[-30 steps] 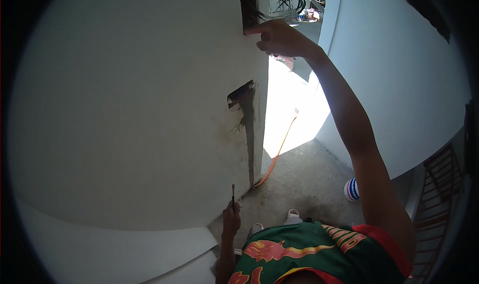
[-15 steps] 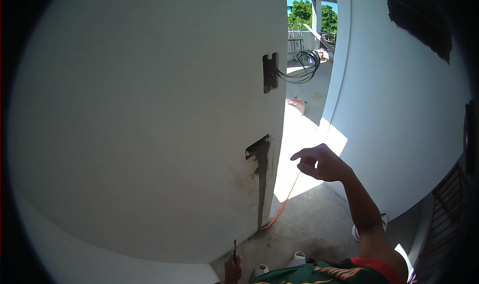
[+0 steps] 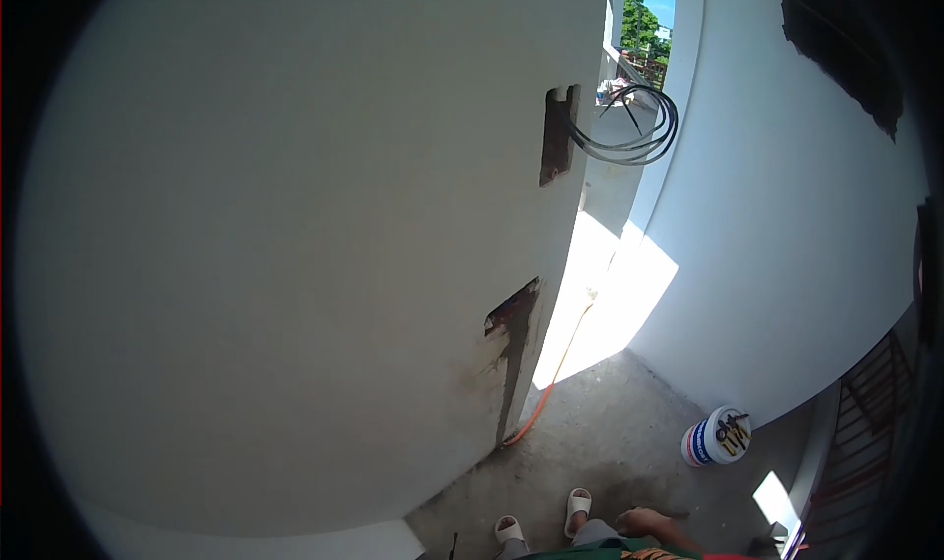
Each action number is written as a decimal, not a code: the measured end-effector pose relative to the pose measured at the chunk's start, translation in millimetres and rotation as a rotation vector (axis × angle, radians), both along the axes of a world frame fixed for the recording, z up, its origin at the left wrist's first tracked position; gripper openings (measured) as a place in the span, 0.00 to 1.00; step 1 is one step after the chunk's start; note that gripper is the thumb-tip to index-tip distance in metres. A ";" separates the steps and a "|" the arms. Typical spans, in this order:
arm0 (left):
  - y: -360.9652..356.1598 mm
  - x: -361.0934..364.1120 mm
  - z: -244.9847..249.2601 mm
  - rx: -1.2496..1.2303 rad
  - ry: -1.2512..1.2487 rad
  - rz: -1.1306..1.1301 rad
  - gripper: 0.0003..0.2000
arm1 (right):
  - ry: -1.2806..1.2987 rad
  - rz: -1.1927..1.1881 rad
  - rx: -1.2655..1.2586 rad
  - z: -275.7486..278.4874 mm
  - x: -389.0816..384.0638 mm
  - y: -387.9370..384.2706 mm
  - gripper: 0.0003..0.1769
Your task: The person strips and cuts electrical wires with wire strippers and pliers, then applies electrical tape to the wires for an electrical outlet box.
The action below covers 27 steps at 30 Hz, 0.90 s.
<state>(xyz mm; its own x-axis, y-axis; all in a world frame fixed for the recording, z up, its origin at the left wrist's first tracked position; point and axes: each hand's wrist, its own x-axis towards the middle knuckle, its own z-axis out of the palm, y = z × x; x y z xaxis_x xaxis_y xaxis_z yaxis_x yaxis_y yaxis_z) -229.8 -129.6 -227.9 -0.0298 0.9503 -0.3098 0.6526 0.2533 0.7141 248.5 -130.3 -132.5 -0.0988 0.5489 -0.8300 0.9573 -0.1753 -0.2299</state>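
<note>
My right hand (image 3: 644,524) is low at the bottom edge, close to my body and beside my right shoe. Its fingers are bunched and small in view, and I cannot make out whether they hold anything. The thin dark shaft of what looks like a screwdriver (image 3: 453,544) pokes up at the bottom edge; my left hand around it lies below the picture. Ahead is a plastered wall (image 3: 295,265) with a lower cut-out (image 3: 512,309), from which a rough grey groove (image 3: 513,383) runs down to the floor. Loose black and grey cables (image 3: 629,152) loop out of an upper cut-out (image 3: 558,137).
An orange hose or conduit (image 3: 536,417) runs from the wall's foot across the floor through the sunlit doorway (image 3: 590,304). A white bucket (image 3: 700,442) with hand tools on top stands by the right wall (image 3: 787,216). Dark railings (image 3: 870,422) are at far right.
My right hand has dropped from in front of the doorway to near my body. My left hand has sunk out of the picture, leaving only the tool's shaft. The view has shifted, showing the bucket.
</note>
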 end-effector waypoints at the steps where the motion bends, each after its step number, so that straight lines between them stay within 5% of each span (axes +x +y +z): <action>1: -4.5 -5.0 -12.7 0.047 -0.013 -0.031 0.17 | 0.060 -0.023 0.102 13.0 -4.5 19.8 0.23; 3: 11.1 0.4 10.5 0.063 -0.034 -0.033 0.18 | 0.124 -0.004 0.340 38.7 -6.2 73.2 0.25; 4: 31.8 11.7 50.8 0.043 -0.048 -0.020 0.18 | 0.169 -0.115 0.441 91.7 -24.4 109.2 0.27; 7: 66.4 19.7 65.2 0.032 -0.099 -0.014 0.18 | 0.379 -0.269 0.931 229.5 -65.6 201.2 0.33; 10: 76.9 21.0 71.5 0.118 -0.119 -0.029 0.18 | 0.545 -0.114 1.280 349.2 -92.9 267.4 0.35; 13: 74.1 20.3 65.4 0.168 -0.138 0.005 0.18 | 0.643 -0.154 1.272 428.0 -108.1 316.6 0.35; 19: 42.2 4.8 52.7 0.106 -0.100 0.052 0.19 | 0.010 0.238 1.628 451.8 -116.8 380.1 0.27; 22: 36.5 -2.3 40.2 0.105 -0.074 0.055 0.19 | 0.515 0.033 1.355 466.6 -112.2 381.6 0.24; 27: 48.1 -9.9 53.4 0.079 -0.014 0.061 0.19 | 0.271 0.132 1.350 477.5 -128.2 375.0 0.22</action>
